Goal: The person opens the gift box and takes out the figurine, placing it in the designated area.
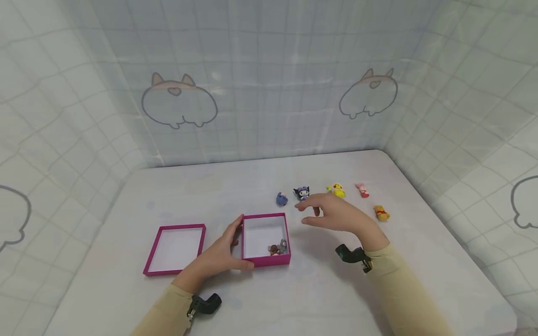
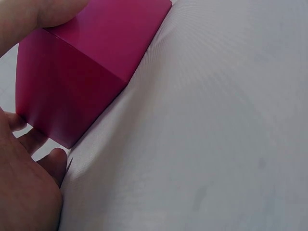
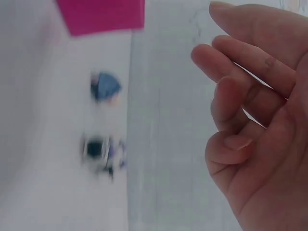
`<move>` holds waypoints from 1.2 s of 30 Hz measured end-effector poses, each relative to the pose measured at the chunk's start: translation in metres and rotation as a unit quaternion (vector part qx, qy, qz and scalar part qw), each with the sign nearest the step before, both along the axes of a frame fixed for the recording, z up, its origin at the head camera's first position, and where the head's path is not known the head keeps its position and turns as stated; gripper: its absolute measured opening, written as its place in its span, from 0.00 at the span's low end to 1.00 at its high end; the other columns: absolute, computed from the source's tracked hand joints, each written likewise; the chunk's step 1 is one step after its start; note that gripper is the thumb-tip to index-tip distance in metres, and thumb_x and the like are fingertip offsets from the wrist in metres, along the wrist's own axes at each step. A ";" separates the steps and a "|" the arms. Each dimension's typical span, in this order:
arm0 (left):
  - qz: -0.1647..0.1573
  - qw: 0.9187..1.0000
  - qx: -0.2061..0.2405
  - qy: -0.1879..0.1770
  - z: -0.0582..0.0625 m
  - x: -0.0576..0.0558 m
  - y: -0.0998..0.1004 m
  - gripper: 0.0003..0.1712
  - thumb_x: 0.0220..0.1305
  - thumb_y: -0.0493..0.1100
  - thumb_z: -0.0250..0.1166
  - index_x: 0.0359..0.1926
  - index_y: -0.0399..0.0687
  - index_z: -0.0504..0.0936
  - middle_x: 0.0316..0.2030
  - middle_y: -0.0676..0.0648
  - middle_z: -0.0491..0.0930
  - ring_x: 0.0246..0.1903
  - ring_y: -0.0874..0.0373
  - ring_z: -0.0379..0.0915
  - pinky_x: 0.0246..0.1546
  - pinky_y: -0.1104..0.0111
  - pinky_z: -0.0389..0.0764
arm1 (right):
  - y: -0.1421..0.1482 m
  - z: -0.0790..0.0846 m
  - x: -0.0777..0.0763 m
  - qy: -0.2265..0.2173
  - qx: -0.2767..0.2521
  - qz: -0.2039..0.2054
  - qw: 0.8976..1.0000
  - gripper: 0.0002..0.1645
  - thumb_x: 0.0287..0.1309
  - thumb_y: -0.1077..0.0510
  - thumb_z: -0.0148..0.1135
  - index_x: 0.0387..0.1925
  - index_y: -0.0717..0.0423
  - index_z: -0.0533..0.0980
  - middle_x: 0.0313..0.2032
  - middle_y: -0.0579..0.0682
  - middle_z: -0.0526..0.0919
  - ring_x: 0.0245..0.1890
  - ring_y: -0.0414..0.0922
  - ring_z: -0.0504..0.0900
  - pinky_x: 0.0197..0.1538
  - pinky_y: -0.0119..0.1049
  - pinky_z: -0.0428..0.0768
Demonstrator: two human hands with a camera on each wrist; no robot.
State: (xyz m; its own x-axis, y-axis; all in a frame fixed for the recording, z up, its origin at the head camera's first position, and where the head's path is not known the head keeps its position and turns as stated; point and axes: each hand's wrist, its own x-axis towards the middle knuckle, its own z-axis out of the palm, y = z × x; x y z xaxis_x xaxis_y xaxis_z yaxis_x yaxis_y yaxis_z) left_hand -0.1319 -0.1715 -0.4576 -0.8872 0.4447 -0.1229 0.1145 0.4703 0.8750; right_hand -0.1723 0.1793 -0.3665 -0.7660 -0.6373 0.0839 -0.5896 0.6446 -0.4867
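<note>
My left hand [image 1: 220,254] holds a magenta box [image 1: 266,261] by its left side, thumb at the front corner and fingers along the side toward the back corner. In the left wrist view the box [image 2: 72,91] rests on the cloth. Inside its white interior, a brown mouse figurine [image 1: 274,249] and a grey figurine [image 1: 283,246] lie in the front right corner. My right hand [image 1: 332,212] hovers right of the box with loosely bent fingers and nothing in them. Nearest to it are a black-and-white figurine [image 1: 302,192] and a blue figurine [image 1: 281,199].
A shallow magenta-rimmed lid [image 1: 176,249] lies inside up at the left. Toward the back right stand a yellow figurine [image 1: 337,190], a pink figurine [image 1: 362,190] and a yellow bear in red [image 1: 381,213]. Grid-patterned curtains [image 1: 269,93] surround the white table [image 1: 269,308].
</note>
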 end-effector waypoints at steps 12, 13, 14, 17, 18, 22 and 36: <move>-0.010 1.000 -0.001 0.001 0.000 -0.001 -0.001 0.76 0.37 0.61 0.82 0.78 0.66 0.39 0.77 0.52 0.45 0.73 0.53 0.48 0.68 0.56 0.61 | -0.067 -0.007 0.002 -0.022 0.077 0.101 0.992 0.23 0.59 0.46 0.70 0.53 0.52 0.83 0.49 0.42 0.84 0.47 0.43 0.80 0.51 0.37 0.79; -0.010 1.000 -0.003 0.000 0.000 -0.002 -0.001 0.76 0.38 0.61 0.82 0.78 0.67 0.39 0.77 0.53 0.45 0.73 0.54 0.48 0.68 0.57 0.61 | -0.071 -0.009 0.002 -0.020 0.087 0.106 0.990 0.23 0.58 0.46 0.71 0.52 0.52 0.83 0.49 0.43 0.84 0.49 0.42 0.80 0.54 0.37 0.78; -0.011 1.000 -0.005 -0.001 0.000 -0.002 -0.002 0.76 0.38 0.61 0.82 0.78 0.68 0.39 0.77 0.54 0.45 0.73 0.54 0.48 0.68 0.57 0.61 | -0.074 -0.011 0.003 -0.016 0.096 0.111 0.989 0.22 0.58 0.46 0.71 0.51 0.52 0.84 0.48 0.43 0.85 0.50 0.42 0.79 0.55 0.37 0.77; -0.010 1.000 -0.007 -0.002 0.001 -0.003 -0.002 0.75 0.37 0.62 0.82 0.78 0.71 0.39 0.76 0.56 0.45 0.73 0.56 0.49 0.68 0.58 0.62 | -0.081 -0.015 0.005 -0.001 0.115 0.124 0.986 0.22 0.55 0.46 0.73 0.49 0.51 0.85 0.45 0.42 0.86 0.47 0.40 0.78 0.54 0.36 0.76; -0.009 1.000 -0.007 -0.002 0.001 -0.002 -0.002 0.75 0.37 0.63 0.82 0.78 0.71 0.39 0.76 0.56 0.45 0.73 0.56 0.49 0.67 0.58 0.62 | -0.083 -0.016 0.006 0.004 0.121 0.125 0.985 0.22 0.54 0.46 0.74 0.48 0.50 0.86 0.45 0.41 0.86 0.47 0.40 0.77 0.53 0.36 0.76; -0.007 1.000 -0.006 -0.004 0.003 -0.002 -0.003 0.76 0.36 0.63 0.82 0.78 0.69 0.39 0.76 0.55 0.45 0.73 0.55 0.49 0.67 0.57 0.63 | -0.089 -0.019 0.008 0.027 0.143 0.133 0.980 0.19 0.52 0.47 0.76 0.45 0.47 0.87 0.40 0.38 0.86 0.41 0.37 0.75 0.49 0.34 0.74; -0.009 1.000 -0.006 0.000 0.002 -0.002 -0.002 0.76 0.36 0.63 0.82 0.78 0.69 0.39 0.76 0.55 0.45 0.73 0.56 0.49 0.67 0.58 0.62 | -0.098 -0.025 0.010 0.036 0.180 0.103 0.978 0.07 0.54 0.43 0.73 0.34 0.37 0.87 0.28 0.29 0.79 0.38 0.38 0.69 0.42 0.34 0.71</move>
